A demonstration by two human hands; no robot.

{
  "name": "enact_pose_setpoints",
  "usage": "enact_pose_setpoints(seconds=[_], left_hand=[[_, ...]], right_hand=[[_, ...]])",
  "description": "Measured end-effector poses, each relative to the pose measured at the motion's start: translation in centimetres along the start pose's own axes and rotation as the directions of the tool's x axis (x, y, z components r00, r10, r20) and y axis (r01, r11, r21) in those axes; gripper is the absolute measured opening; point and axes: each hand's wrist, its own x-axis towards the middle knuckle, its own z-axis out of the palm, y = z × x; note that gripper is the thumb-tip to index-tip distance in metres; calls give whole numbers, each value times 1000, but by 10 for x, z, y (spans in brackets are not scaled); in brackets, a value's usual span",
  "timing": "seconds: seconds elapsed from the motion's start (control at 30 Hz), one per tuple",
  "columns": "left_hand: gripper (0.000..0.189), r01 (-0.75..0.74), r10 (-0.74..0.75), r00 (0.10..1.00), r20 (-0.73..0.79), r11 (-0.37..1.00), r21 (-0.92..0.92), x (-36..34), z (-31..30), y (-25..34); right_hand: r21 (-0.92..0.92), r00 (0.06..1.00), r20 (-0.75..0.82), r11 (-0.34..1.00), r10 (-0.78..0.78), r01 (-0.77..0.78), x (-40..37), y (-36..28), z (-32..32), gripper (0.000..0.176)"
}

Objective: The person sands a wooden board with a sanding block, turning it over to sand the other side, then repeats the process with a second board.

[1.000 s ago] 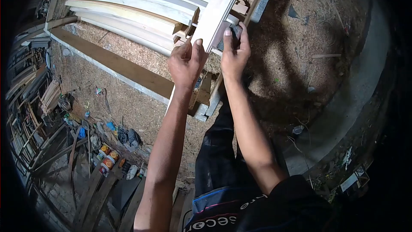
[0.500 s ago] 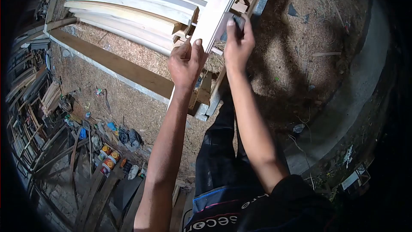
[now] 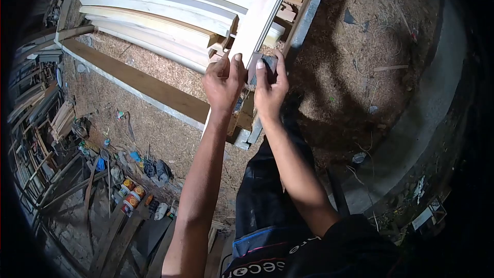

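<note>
A long pale wooden board (image 3: 257,20) with a grooved right edge runs away from me at the top centre. At its near end my left hand (image 3: 224,80) is closed round the board, thumb on top. Just right of it my right hand (image 3: 270,85) pinches a dark, flat piece of sandpaper (image 3: 254,70) between thumb and fingers, against the grooved edge near the board's end. The sandpaper's underside is hidden.
Several planed wooden mouldings (image 3: 154,7) lie side by side at the upper left. A timber frame beam (image 3: 134,80) crosses below them, and another beam (image 3: 309,13) stands to the right. Sawdust covers the ground (image 3: 386,46). Paint cans (image 3: 133,197) and scrap wood lie lower left.
My right hand has drawn the sandpaper down and left along the board's edge towards me. My left hand has kept its grip on the board's end.
</note>
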Motion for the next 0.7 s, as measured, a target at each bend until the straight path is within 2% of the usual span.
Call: enact_pose_setpoints(seconds=[0.03, 0.07, 0.13, 0.17, 0.2, 0.27, 0.3, 0.4, 0.5, 0.57, 0.67, 0.7], left_hand=[[40, 3, -3, 1000, -1, 1000, 0, 1, 0, -1], [40, -16, 16, 1000, -8, 1000, 5, 3, 1, -3], [39, -24, 24, 1000, -11, 1000, 16, -1, -1, -7], [40, -24, 24, 1000, -19, 1000, 17, -1, 0, -8], [41, -30, 30, 999, -32, 999, 15, 2, 0, -5], [39, -19, 19, 1000, -12, 999, 34, -3, -4, 2], [39, -17, 18, 1000, -7, 998, 68, -1, -5, 5], [37, -11, 10, 1000, 8, 995, 100, 2, -3, 5], [36, -36, 34, 999, 16, 995, 92, 1, -5, 10], [36, -69, 67, 998, 19, 994, 84, 1, -6, 11], [43, 14, -20, 998, 57, 993, 114, 1, -8, 7], [43, 17, -24, 998, 56, 994, 112, 1, -7, 7]], right_hand=[[-25, 999, -8, 999, 47, -47, 7, -1, -1, 55], [-24, 997, -31, 998, -67, 66, 22, 0, 2, 56], [-24, 997, -24, 997, 77, -78, 46, -38, 2, 56], [77, 999, 3, 996, -40, 40, 59, -26, 2, 57], [79, 999, 8, 996, -50, 49, 60, -25, 4, 57], [71, 999, -13, 997, -38, 39, 54, -24, 3, 58], [-7, 999, -35, 999, -40, 40, 48, -31, 4, 60], [-40, 999, 0, 998, -48, 48, 19, -15, 1, 61], [-42, 1000, 3, 999, -10, 10, -15, -5, 1, 54], [-16, 1000, 5, 1000, 1, -1, -12, -8, 0, 53], [15, 999, 35, 999, 30, -31, -1, -2, -2, 56], [-5, 1000, 10, 1000, -2, 2, 8, 0, -1, 58]])
